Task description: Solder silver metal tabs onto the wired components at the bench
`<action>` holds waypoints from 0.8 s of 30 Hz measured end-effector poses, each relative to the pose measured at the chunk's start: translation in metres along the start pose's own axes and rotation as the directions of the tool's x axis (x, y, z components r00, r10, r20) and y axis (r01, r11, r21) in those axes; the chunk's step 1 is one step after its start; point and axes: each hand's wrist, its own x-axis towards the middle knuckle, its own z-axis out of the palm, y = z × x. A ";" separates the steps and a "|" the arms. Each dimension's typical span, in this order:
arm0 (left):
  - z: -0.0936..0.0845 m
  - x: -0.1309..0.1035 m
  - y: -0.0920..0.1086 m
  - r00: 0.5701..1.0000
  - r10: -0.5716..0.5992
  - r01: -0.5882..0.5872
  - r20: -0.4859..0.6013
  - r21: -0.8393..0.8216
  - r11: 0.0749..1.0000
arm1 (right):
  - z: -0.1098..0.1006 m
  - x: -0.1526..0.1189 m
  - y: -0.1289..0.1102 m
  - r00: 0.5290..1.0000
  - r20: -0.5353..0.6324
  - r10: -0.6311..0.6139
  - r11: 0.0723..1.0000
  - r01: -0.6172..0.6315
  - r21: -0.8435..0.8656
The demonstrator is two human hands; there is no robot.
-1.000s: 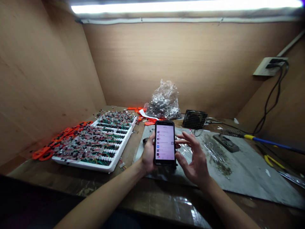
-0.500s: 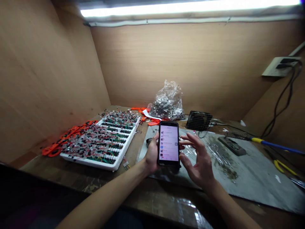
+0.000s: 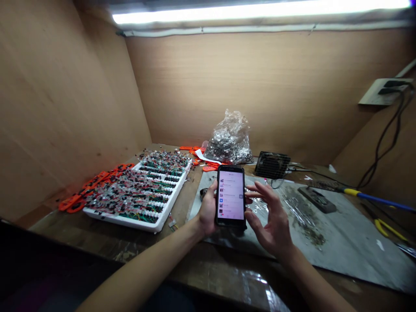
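Observation:
A black-framed smartphone (image 3: 231,195) with a lit screen showing a list is held upright over the worktop. My left hand (image 3: 208,209) grips it along its left side, thumb at the edge; the fingers behind the phone are hidden. My right hand (image 3: 272,220) hovers at the phone's right edge, fingers spread and slightly bent, holding nothing. Whether its fingertips touch the phone's edge I cannot tell. Beneath the hands lies a grey mat (image 3: 351,247) with several thin metal pieces (image 3: 300,210) on it.
A white foam tray (image 3: 162,221) packed with small wired parts stands left, beside orange pieces (image 3: 73,202). Behind are a plastic bag (image 3: 229,138) of metallic bits and a black fan (image 3: 272,164). To the right are a blue-yellow soldering iron (image 3: 380,198), yellow-handled pliers (image 3: 386,229) and a power socket (image 3: 383,92).
The view has shifted very slightly. Both hands and the phone keep the same positions, and the screen still shows the list.

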 end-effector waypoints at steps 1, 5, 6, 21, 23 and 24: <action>0.001 0.000 0.000 1.000 -0.004 0.004 -0.006 0.003 1.000 | 0.000 0.000 0.000 1.000 0.000 -0.001 1.000 0.001 0.000; 0.005 -0.002 0.002 1.000 -0.002 0.002 -0.005 0.016 1.000 | 0.000 0.001 -0.002 1.000 0.008 -0.013 1.000 0.013 -0.012; 0.006 -0.003 0.002 1.000 -0.007 0.007 -0.001 0.018 1.000 | 0.000 0.002 -0.002 1.000 0.009 -0.023 0.999 0.023 -0.027; 0.002 -0.003 0.002 0.999 -0.028 0.029 0.046 -0.029 0.999 | -0.003 0.002 -0.002 0.996 0.068 -0.054 0.993 0.061 -0.100; 0.002 -0.002 0.002 0.998 -0.034 0.035 0.059 -0.018 0.999 | -0.003 0.001 -0.001 0.995 0.083 -0.053 0.992 0.062 -0.107; 0.001 -0.002 0.002 0.997 -0.037 0.038 0.062 -0.006 0.999 | -0.003 0.001 -0.001 0.995 0.090 -0.050 0.992 0.060 -0.109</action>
